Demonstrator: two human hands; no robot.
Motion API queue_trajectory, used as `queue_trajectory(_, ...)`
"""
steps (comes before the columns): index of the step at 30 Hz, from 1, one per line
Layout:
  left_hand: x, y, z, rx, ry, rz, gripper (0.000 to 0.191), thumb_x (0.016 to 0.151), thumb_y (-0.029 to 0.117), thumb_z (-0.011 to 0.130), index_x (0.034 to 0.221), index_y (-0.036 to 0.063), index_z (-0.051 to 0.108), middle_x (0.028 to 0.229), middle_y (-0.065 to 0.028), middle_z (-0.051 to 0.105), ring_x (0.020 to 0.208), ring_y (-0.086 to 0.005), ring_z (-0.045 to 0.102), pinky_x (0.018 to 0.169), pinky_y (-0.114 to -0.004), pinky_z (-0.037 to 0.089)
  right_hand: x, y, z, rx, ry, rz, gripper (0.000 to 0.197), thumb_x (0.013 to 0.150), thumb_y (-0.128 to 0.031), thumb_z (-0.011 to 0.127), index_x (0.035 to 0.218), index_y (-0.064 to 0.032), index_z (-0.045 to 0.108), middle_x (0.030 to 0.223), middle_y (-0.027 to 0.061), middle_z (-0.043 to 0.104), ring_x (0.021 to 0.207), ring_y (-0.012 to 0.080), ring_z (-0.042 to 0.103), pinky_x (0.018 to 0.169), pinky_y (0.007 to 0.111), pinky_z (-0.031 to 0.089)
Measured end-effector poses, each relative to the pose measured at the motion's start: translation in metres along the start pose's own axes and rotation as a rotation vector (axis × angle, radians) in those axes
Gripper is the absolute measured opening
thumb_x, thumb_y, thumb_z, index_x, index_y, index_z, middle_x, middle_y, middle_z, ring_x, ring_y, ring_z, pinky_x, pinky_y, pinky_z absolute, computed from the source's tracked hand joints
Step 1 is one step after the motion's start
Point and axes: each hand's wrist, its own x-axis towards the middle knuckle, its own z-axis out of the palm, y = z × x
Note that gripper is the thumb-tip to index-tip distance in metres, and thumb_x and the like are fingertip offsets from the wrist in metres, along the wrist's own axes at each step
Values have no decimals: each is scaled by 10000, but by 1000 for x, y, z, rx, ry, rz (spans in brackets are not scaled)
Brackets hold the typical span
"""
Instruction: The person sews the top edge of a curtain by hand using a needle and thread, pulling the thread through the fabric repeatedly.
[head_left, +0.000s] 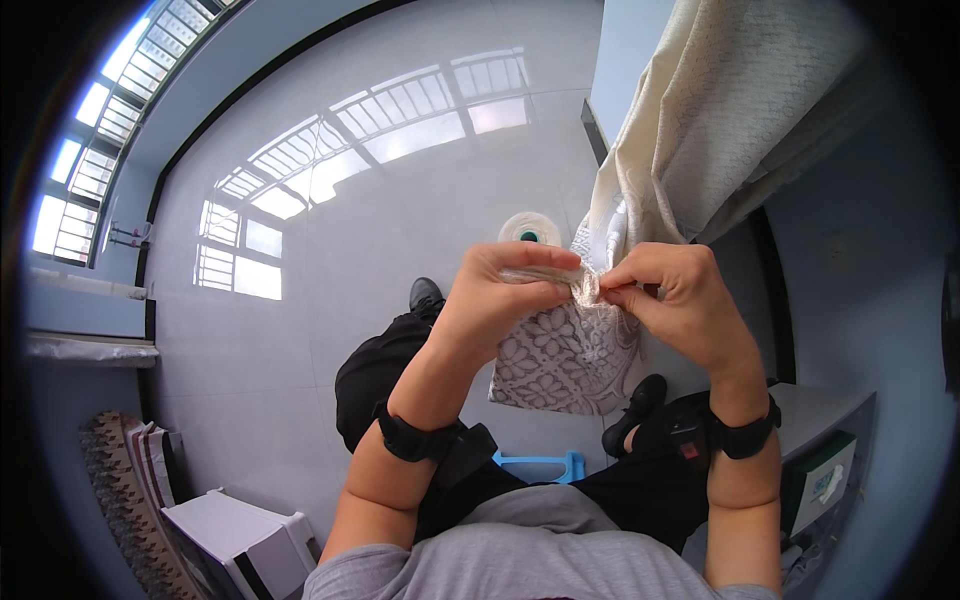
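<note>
Both hands meet in front of me over a bunched cream tape or fabric edge (586, 285). The thumb and forefinger of my left hand (517, 285) pinch it from the left, and my right hand (660, 285) pinches its right side with the fingertips. Below the hands hangs a grey and white floral-patterned fabric (559, 356), which seems joined to the bunched part. Just beyond my left hand, a roll of white tape or yarn (529, 228) with a green core shows partly. What the fingertips grip in detail is too small to tell.
A long cream curtain (720, 120) hangs at the upper right. Between my legs is a blue plastic stool (541, 466). A white box-like piece (232, 529) stands at the lower left, near a patterned roll (124, 487). At the right is a low shelf (821, 409) holding a green-edged box (823, 480).
</note>
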Motion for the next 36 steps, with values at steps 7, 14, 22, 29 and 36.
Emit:
queue_trajectory(7,1,-1,1,-33,10,27,249,671,-70,656,916,-23,662,856,-96,658,763,-136,631,707,-252,520,-3,-11,-3,25,-17,20,146,742,-101,715,822,11,668,743,102,666,659,167,653,589,243,513)
queue_trajectory(14,1,-4,0,-47,12,38,252,673,-65,659,923,-26,659,862,-104,661,756,-144,637,714,-261,526,-5,-11,1,-16,12,-11,112,735,-51,692,816,9,645,724,125,651,656,185,654,580,265,511)
queue_trajectory(22,3,-6,-3,-99,16,-12,284,691,-52,665,973,-30,640,884,-116,659,753,-148,641,705,-265,533,-2,-6,9,-174,76,-252,40,738,2,634,759,-16,605,692,121,627,603,273,620,567,301,486)
queue_trajectory(29,2,-5,-4,-113,76,17,293,722,-43,640,1014,-55,628,911,-160,641,787,-177,636,720,-274,527,1,-15,8,-77,328,-397,68,813,-77,616,778,-32,577,694,101,637,601,212,631,570,285,488)
queue_trajectory(36,2,-10,-15,-167,89,35,314,704,-54,651,1016,-44,631,914,-153,643,780,-178,636,718,-286,530,-14,8,-50,829,376,-169,127,930,-153,483,866,-57,537,775,107,660,771,234,673,662,258,550)
